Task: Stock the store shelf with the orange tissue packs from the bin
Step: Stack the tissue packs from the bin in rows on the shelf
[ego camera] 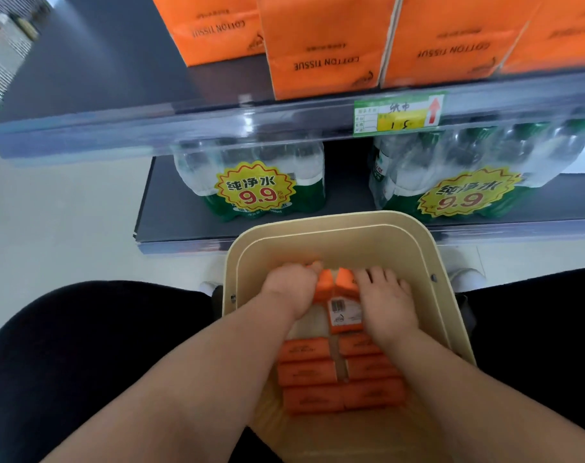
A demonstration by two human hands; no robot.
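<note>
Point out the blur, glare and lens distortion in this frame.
Head view: the wide lens bows the shelf edge; glare streaks its clear strip; the shelved tissue packs and price tag are motion-smeared; the left hand, right hand and the packs in the bin look sharper.
</note>
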